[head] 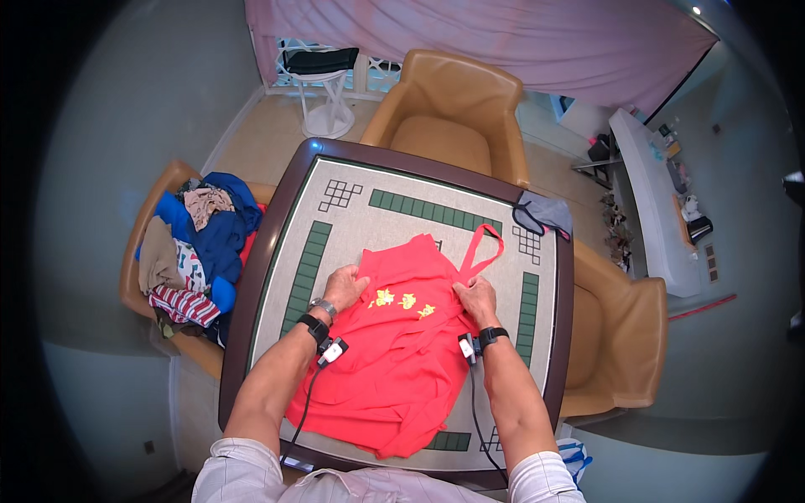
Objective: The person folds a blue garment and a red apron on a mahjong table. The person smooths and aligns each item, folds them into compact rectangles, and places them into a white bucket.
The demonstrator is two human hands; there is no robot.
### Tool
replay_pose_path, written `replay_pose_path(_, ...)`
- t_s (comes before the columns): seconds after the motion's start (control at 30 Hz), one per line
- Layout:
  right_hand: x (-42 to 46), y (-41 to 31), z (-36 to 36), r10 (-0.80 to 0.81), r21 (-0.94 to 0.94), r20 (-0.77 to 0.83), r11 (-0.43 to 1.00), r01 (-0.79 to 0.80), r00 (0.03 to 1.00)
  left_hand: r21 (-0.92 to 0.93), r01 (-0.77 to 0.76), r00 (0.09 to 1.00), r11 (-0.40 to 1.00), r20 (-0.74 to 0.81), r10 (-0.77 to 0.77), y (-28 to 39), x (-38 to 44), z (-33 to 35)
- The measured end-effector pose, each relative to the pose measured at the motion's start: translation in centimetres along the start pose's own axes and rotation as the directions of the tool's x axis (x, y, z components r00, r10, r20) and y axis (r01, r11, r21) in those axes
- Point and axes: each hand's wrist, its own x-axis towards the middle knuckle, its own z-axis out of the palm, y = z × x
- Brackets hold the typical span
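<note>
A red cloth garment (pixel 390 377) with yellow printed characters and a strap loop, likely an apron, lies partly rumpled on a mahjong table (pixel 352 179). My left hand (pixel 344 287) pinches its upper left edge between thumb and fingers. On the other side, my right hand (pixel 478 298) grips the cloth near the base of the loop, which lies beyond it towards the far right. Both wrists wear black straps with small cabled devices.
Mixed clothes (pixel 214 245) fill a tan armchair on the left. A grey cloth piece (pixel 547 214) hangs over the table's far right corner. More tan armchairs stand beyond the table (pixel 446 132) and at its right (pixel 622 339). A white round stool (pixel 327 116) is farther back.
</note>
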Motion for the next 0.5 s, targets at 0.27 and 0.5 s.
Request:
replay_pose_path(0.27,4.0,3.0,2.3,0.113,0.611,-0.45,0.763,0.213,0.886,-0.007,-0.414,0.824,0.91,-0.429,0.371,3.8,2.3,-2.7)
replay_pose_path(0.5,4.0,2.7,0.9,0.161,0.837,0.061,0.53,-0.138,0.985,-0.232,0.015,1.0,0.973,-0.021,-0.021,-2.1,6.6,0.4)
